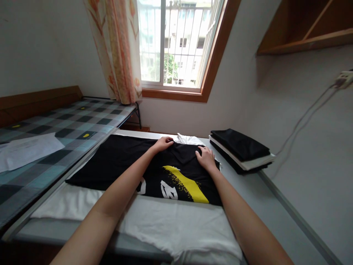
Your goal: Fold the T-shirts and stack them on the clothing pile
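A black T-shirt with a yellow stripe and white lettering lies folded lengthwise across the pale table. At its far edge, near the middle, my left hand has its fingers bent together on the cloth, pinching it. My right hand rests on the shirt's right part, with thumb and fingers apart and slightly curled. Beneath the black shirt is a white garment, spread toward me and sagging over the near edge. A bit of white cloth also shows beyond the far edge, between my hands.
To the right sits a stack of folded black and white clothes on the table. A bed with a checked mattress adjoins the left side, with paper sheets on it. Shelf and plugged cables are at right.
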The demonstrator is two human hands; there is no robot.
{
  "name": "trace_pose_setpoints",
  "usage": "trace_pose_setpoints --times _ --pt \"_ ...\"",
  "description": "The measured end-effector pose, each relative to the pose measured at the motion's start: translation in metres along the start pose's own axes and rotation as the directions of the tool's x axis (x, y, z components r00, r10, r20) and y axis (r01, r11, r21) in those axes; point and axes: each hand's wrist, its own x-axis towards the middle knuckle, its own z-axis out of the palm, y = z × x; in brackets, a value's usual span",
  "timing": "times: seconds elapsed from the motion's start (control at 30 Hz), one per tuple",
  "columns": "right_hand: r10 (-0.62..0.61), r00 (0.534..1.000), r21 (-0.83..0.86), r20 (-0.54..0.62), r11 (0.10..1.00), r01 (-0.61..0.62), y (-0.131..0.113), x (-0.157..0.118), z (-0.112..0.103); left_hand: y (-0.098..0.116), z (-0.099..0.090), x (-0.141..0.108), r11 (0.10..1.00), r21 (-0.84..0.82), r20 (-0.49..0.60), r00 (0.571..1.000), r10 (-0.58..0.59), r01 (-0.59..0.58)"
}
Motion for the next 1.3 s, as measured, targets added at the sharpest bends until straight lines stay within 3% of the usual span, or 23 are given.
trace_pose_setpoints --times 0.13,0.27,0.37,0.47,0.57,0.67,0.8,0.87,0.97,1.07,1.13,1.3 --pt "0.036 0.999 0.085 -0.029 0.996 -0.033 0.005 0.004 0.004 -0.003 0.010 -0.003 0.994 -0.108 -0.106 0.994 0.005 -0.017" --pt "0.032 0.994 0.242 -0.106 0.970 -0.005 0.010 0.010 0.009 0.001 0.008 -0.006 0.982 -0.190 -0.155 0.987 -0.049 0.019" --pt "0.018 0.983 0.357 -0.183 0.933 0.050 0.011 0.010 0.007 0.006 0.004 -0.009 0.915 -0.383 -0.107 0.978 -0.177 0.124" --pt "0.021 0.991 0.351 -0.133 0.936 0.028 0.006 0.006 0.000 0.009 0.002 -0.013 0.831 -0.508 -0.018 0.962 -0.274 0.227" --pt "0.009 1.000 0.264 -0.010 0.964 -0.007 -0.002 0.000 -0.007 0.011 -0.001 -0.015 0.818 -0.494 0.063 0.950 -0.306 0.296" --pt "-0.058 0.996 0.266 0.064 0.963 0.039 -0.009 -0.004 -0.012 0.014 -0.002 -0.017 0.848 -0.439 0.117 0.955 -0.273 0.296" --pt "-0.245 0.966 0.531 0.084 0.831 0.165 -0.009 -0.003 -0.014 0.019 -0.003 -0.018 0.826 -0.447 0.207 0.938 -0.277 0.342" --pt "-0.233 0.970 0.652 0.073 0.747 0.131 -0.006 0.001 -0.014 0.019 -0.006 -0.019 0.785 -0.485 0.227 0.922 -0.314 0.386" --pt "-0.086 0.990 0.689 0.110 0.724 -0.013 0.001 0.006 -0.016 0.017 -0.013 -0.018 0.749 -0.501 0.233 0.901 -0.365 0.433" --pt "-0.094 0.971 0.680 0.219 0.728 -0.083 0.007 0.008 -0.017 0.012 -0.018 -0.016 0.781 -0.438 0.213 0.895 -0.392 0.446" --pt "-0.140 0.959 0.667 0.248 0.742 -0.065 0.008 0.008 -0.017 0.010 -0.017 -0.015 0.821 -0.392 0.158 0.910 -0.384 0.415" --pt "-0.216 0.962 0.552 0.166 0.829 0.091 0.006 0.004 -0.016 0.009 -0.009 -0.014 0.908 -0.319 0.080 0.962 -0.262 0.274"
